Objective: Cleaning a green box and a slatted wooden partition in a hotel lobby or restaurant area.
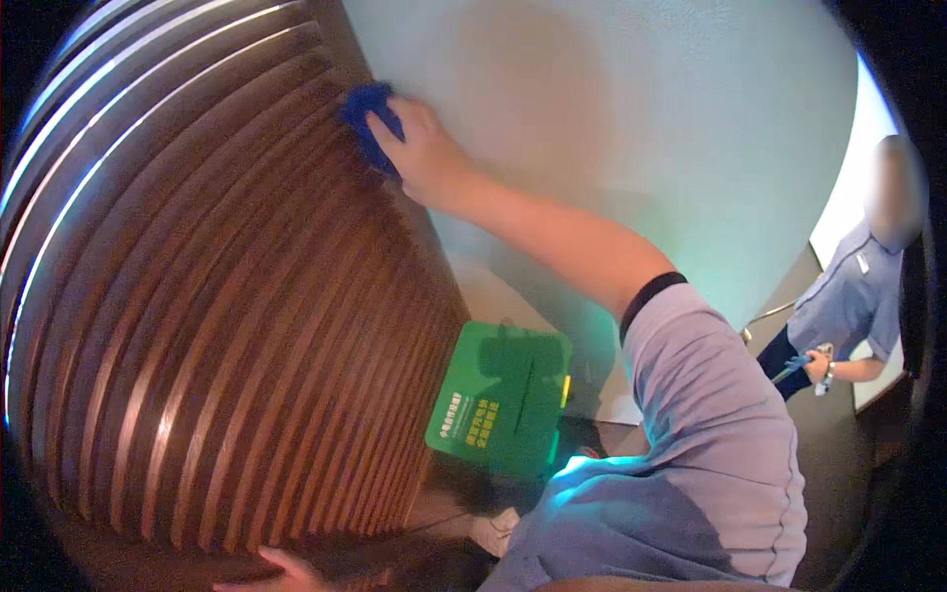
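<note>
My right arm reaches across to the upper middle. There my right hand [422,153] is closed on a bunched dark blue cloth [371,123]. The cloth presses against the edge where a brown slatted wood panel [227,296] meets a pale smooth wall [631,109]. At the lower left, part of my left hand [281,574] shows near the bottom of the slats. Its visible fingers are apart with nothing between them, and the rest is cut off by the picture's lower edge.
Below my right arm stands a green box-like unit [503,395] with pale and yellow lettering and a dark slot. A loose cable and a whitish piece [495,531] lie low beside me. Another person [848,286] in a blue-grey shirt stands at the right, holding something.
</note>
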`<state>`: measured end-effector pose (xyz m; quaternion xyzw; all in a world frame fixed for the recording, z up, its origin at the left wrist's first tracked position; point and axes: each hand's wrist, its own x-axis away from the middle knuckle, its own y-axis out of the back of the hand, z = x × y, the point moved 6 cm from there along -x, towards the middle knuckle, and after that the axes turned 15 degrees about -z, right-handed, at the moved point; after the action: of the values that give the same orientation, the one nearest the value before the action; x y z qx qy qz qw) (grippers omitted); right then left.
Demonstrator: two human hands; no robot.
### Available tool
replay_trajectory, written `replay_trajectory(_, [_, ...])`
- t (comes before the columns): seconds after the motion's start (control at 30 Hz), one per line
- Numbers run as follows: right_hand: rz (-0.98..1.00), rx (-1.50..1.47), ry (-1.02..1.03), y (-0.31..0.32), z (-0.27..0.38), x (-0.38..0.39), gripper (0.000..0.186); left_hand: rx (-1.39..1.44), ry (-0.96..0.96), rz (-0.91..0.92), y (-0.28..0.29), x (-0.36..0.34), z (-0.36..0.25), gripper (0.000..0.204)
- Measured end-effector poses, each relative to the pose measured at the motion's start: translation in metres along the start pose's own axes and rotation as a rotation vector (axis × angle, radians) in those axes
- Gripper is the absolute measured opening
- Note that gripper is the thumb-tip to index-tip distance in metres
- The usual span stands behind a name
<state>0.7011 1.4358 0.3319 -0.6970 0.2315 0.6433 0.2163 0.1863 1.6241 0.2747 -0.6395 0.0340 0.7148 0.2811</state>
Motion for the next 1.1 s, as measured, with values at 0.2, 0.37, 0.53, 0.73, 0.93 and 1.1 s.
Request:
replay_trajectory(0.2, [0.292,-0.136,-0.443,0.016,0.013,0.138,0.046,0.012,-0.031,0.026,0.0,-0.015,-0.003,0.082])
replay_trajectory(0.37, [0.475,-0.231,-0.467,0.028,0.001,0.17,0.055,0.047,-0.051,0.007,-0.003,-0.014,0.0,0.084])
replay_trajectory(0.53, [0.032,-0.116,-0.183,0.035,-0.013,0.076,0.068,0.053,-0.059,0.031,-0.007,-0.011,0.005,0.086])
replay_trajectory(0.73, [0.049,-0.174,-0.558,0.066,-0.033,-0.01,0.062,0.058,-0.105,0.022,-0.009,-0.035,0.007,0.095])
replay_trajectory(0.93, [0.371,-0.131,-0.614,0.063,-0.023,0.17,0.051,0.114,-0.09,-0.056,0.007,-0.054,-0.006,0.095])
replay_trajectory(1.1, [0.465,-0.232,-0.764,0.054,-0.042,0.242,0.05,0.109,-0.082,-0.117,0.022,-0.051,-0.018,0.098])
